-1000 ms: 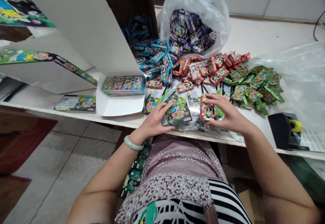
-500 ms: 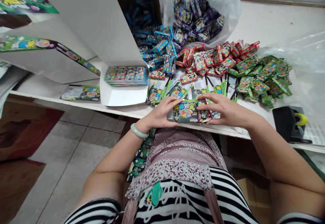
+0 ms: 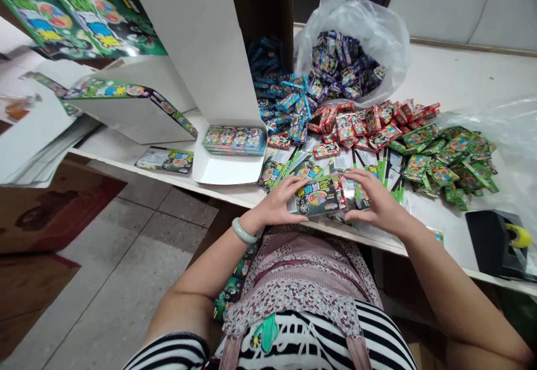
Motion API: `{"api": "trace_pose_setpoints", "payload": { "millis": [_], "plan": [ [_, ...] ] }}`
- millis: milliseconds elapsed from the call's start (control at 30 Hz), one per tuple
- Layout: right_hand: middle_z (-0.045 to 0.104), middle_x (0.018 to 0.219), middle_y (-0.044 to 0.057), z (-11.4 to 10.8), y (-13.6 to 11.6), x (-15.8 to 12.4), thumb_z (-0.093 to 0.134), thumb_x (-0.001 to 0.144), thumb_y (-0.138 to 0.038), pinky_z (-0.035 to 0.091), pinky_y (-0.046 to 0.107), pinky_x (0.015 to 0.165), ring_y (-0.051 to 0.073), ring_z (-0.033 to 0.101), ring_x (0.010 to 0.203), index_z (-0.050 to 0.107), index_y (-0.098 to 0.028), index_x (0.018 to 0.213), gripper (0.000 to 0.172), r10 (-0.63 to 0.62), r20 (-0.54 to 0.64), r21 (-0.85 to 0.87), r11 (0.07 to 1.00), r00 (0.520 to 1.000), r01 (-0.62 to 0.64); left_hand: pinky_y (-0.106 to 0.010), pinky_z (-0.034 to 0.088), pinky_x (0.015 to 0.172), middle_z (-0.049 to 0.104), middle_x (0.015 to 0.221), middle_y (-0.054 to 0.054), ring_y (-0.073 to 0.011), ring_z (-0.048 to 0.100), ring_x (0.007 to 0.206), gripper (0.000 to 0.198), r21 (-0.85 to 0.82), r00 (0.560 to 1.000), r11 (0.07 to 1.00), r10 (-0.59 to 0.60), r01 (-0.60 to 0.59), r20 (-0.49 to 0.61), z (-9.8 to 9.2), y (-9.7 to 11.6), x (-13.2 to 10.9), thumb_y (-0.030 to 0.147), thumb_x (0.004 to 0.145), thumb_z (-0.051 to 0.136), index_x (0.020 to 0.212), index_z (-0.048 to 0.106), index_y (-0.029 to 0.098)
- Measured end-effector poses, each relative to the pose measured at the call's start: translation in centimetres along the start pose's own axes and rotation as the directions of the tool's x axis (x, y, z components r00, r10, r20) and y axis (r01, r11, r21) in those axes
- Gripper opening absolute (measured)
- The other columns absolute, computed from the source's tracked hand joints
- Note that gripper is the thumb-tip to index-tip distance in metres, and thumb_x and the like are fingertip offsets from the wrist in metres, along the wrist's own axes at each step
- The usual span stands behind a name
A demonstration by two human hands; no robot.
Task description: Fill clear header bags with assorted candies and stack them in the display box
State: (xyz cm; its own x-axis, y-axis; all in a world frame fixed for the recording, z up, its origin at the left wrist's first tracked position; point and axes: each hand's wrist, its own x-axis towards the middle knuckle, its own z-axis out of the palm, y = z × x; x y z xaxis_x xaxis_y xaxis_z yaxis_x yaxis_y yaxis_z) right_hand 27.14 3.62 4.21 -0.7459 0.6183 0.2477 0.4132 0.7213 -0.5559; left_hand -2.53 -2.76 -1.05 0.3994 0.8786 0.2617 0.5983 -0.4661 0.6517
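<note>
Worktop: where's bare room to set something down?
Widest bare patch: white worktop beyond the red boxes, right of the bag of purple boxes. A narrow gap lies left of the tape dispenser. Crowded: by the left hand and right hand, where printed packets overlap.

Desk (image 3: 453, 84) is softly, evenly lit | carton (image 3: 268, 12) interior is sunk in deep shadow | pale highlights are reflected by plastic bag (image 3: 356, 12) | print on handled pack (image 3: 316, 196) is slightly blurred | picture corners are stretched

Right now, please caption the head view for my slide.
Left hand holds a dark packet near piled colourful packs.
</note>
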Motion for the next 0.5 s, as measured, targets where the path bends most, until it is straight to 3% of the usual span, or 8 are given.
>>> {"api": "trace_pose_setpoints", "payload": {
  "millis": [67, 133, 267, 367, 400, 500],
  "plan": [
    [0.066, 0.129, 0.014, 0.8, -0.4, -0.3, 0.063, 0.089, -0.054, 0.043, 0.06, 0.107, 0.035, 0.055, 0.129, 0.053, -0.028, 0.138, 0.056, 0.043, -0.085, -0.052, 0.998, 0.995, -0.048, -0.061, 0.046, 0.109, 0.05, 0.138, -0.015, -0.0347, 0.052, 0.13, 0.098, 0.031, 0.999, 0.999, 0.009, -0.008, -0.053, 0.2, -0.3, -0.3, 0.056, 0.072, 0.08, 0.154, 0.035, 0.027],
    [0.071, 0.121, 0.012, 1.2, -0.7, -0.4, 0.055, 0.096, -0.045, 0.042, 0.06, 0.105, 0.034, 0.057, 0.128, 0.057, -0.028, 0.133, 0.041, 0.064, -0.079, -0.07, 0.995, 0.995, -0.069, -0.061, 0.046, 0.108, 0.049, 0.138, -0.016, -0.0348, 0.052, 0.129, 0.098, 0.058, 0.996, 0.998, 0.03, -0.025, -0.083, 0.4, -0.7, -0.4, 0.055, 0.074, 0.08, 0.155, 0.032, 0.026],
    [0.076, 0.112, 0.007, -0.1, 1.6, 2.4, 0.051, 0.098, -0.041, 0.047, 0.051, 0.102, 0.028, 0.065, 0.116, 0.06, -0.027, 0.132, 0.038, 0.142, -0.073, 0.075, 0.988, 0.987, -0.137, -0.061, 0.047, 0.106, 0.049, 0.136, -0.016, -0.0352, 0.053, 0.126, 0.1, 0.064, 0.992, 0.998, 0.026, -0.018, -0.122, 0.5, -1.4, -0.3, 0.055, 0.075, 0.08, 0.157, 0.029, 0.029],
    [0.076, 0.112, 0.008, -2.5, 6.2, 8.3, 0.056, 0.093, -0.044, 0.052, 0.045, 0.097, 0.027, 0.069, 0.106, 0.071, -0.022, 0.114, 0.034, 0.285, -0.208, 0.064, 0.958, 0.936, -0.278, -0.06, 0.048, 0.106, 0.048, 0.135, -0.015, -0.0345, 0.053, 0.126, 0.101, 0.051, 0.991, 0.999, 0.011, -0.005, -0.136, 0.4, -1.5, -0.3, 0.056, 0.076, 0.079, 0.158, 0.024, 0.03],
    [0.076, 0.112, 0.01, -3.3, 7.9, 10.8, 0.057, 0.092, -0.041, 0.051, 0.046, 0.098, 0.028, 0.069, 0.107, 0.073, -0.019, 0.109, 0.032, 0.314, -0.274, -0.009, 0.944, 0.909, -0.329, -0.059, 0.048, 0.106, 0.047, 0.136, -0.015, -0.0342, 0.053, 0.126, 0.101, 0.042, 0.99, 0.999, 0.006, 0.0, -0.141, 0.4, -1.5, -0.3, 0.056, 0.077, 0.078, 0.158, 0.023, 0.031],
    [0.072, 0.122, 0.018, -4.8, 12.4, 18.5, 0.057, 0.091, -0.033, 0.046, 0.049, 0.104, 0.033, 0.063, 0.117, 0.072, -0.013, 0.115, 0.034, 0.377, -0.309, -0.29, 0.837, 0.873, -0.464, -0.058, 0.049, 0.107, 0.047, 0.136, -0.015, -0.0346, 0.053, 0.127, 0.103, 0.021, 0.988, 1.0, -0.02, 0.023, -0.15, 0.3, -1.3, -0.6, 0.055, 0.077, 0.078, 0.159, 0.021, 0.031]
  ]
}}
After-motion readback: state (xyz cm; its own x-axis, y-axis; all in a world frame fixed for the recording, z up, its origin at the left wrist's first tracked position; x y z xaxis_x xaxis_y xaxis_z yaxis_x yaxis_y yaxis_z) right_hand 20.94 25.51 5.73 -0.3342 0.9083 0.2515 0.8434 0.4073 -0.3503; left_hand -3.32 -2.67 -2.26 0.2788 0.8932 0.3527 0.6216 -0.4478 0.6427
